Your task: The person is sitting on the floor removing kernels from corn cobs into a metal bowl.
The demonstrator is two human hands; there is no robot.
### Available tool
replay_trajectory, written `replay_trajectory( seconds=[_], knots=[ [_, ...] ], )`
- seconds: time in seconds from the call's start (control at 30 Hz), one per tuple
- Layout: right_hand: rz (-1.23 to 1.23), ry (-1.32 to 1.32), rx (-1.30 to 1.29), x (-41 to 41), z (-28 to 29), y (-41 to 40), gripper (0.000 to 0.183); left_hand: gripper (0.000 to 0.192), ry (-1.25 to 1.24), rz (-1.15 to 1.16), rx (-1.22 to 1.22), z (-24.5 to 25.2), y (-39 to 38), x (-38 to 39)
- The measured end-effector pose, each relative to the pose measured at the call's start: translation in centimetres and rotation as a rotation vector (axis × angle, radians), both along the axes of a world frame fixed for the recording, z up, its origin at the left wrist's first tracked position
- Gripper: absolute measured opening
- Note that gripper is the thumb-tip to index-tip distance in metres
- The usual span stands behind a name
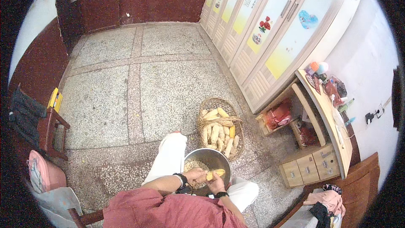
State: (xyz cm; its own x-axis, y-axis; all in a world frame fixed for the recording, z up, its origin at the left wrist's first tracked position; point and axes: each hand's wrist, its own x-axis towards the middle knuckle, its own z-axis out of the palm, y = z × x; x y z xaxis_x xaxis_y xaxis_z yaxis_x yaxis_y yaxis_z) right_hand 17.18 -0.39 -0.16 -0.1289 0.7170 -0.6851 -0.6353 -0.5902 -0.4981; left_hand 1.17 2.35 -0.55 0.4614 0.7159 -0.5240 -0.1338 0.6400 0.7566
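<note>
Over a round metal pot (226, 161), both hands are on a yellow corn cob (216, 174). My right hand (217, 185) grips the cob from below. My left hand (195, 174) has its fingers against the cob's left end; whether they close on it is too small to tell. Loose pale kernels (193, 163) lie inside the pot, which stands between the knees. Just beyond it, a woven wicker basket (202, 106) with a handle holds several corn cobs (215, 133), mostly pale, one of them deeper yellow.
A wooden desk (343, 152) with drawers and small items stands at the right, beside a long wardrobe (253, 79). On the left are a wooden chair (52, 133) and a pink bin (55, 172). Clothes (329, 201) lie at the lower right. Speckled terrazzo floor (177, 91) stretches ahead.
</note>
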Motion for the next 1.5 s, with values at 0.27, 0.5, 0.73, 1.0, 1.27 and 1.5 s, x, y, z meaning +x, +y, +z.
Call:
replay_trajectory(
  seconds=[0.27, 0.5, 0.73, 1.0, 1.27, 1.5],
  knots=[
    [0.007, 0.01, 0.003, 0.5, -1.7, 0.1, 0.024, 0.03, 0.038, -0.092, 0.093, 0.5, 0.0, -0.3],
    [0.028, 0.031, 0.022, 0.4, -1.1, 0.0, 0.023, 0.031, 0.091, -0.038, 0.11, 0.4, -0.1, 0.0],
    [0.039, 0.008, 0.036, 0.1, 0.0, -0.1, 0.023, 0.032, -0.033, -0.14, -0.005, 1.2, 0.0, -0.3],
    [0.029, 0.019, 0.016, 0.1, -0.2, -0.1, 0.022, 0.029, 0.011, -0.108, -0.012, 1.4, -0.2, -0.4],
    [-0.01, 0.012, -0.004, 0.2, -0.1, -0.1, 0.023, 0.022, 0.119, -0.14, 0.049, 0.1, 0.1, 0.0],
    [0.025, -0.029, -0.002, 0.0, 0.2, -0.1, 0.023, 0.026, 0.098, -0.177, 0.097, 0.2, 0.1, -0.3]
  ],
)
